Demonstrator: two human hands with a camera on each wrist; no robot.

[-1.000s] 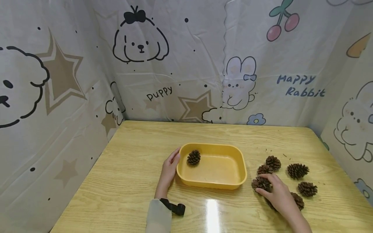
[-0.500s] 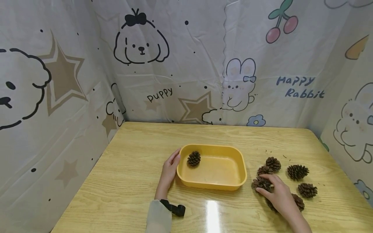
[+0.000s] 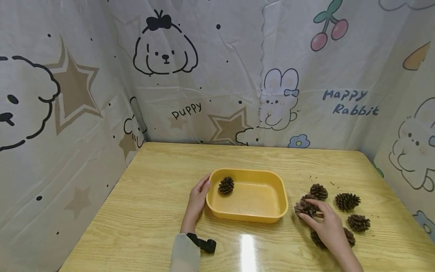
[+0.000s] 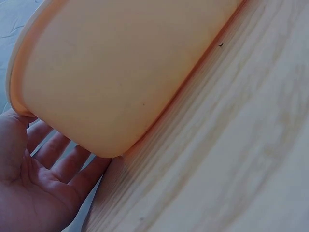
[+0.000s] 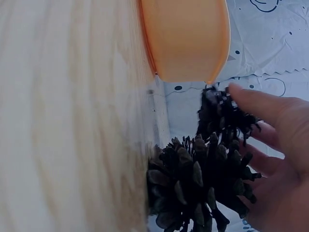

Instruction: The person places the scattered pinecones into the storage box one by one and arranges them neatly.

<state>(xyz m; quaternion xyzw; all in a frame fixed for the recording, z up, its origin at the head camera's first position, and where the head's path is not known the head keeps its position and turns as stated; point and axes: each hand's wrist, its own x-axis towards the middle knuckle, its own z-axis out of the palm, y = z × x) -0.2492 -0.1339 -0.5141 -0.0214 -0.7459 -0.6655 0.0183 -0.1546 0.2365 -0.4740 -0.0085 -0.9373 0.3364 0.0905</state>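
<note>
My left hand (image 3: pixel 198 194) rests against the left end of a yellow plastic tub (image 3: pixel 247 218), its fingers fairly straight along the outer wall. In the left wrist view, the thumb lies by the tub's rim (image 4: pixel 10 82). One pine cone (image 3: pixel 226 185) sits inside the tub at the left. To the right of the tub, my right hand (image 3: pixel 327 223) pinches a brown pine cone (image 3: pixel 304 210) between thumb and fingers. The right wrist view shows that held pine cone (image 5: pixel 219 116) raised off the table, with another pine cone (image 5: pixel 193 186) nearer the camera.
Several pine cones lie around the right hand: one behind (image 3: pixel 318 192), two to the right, including a pine cone (image 3: pixel 358 223), and others partly hidden under the hand. Small dark crumbs dot the wooden table (image 3: pixel 163 177). A printed cloth (image 3: pixel 210 68) hangs behind and at both sides.
The right hand has risen slightly with the pine cone, uncovering more of the cone beneath it. The left hand and tub have stayed in place.
</note>
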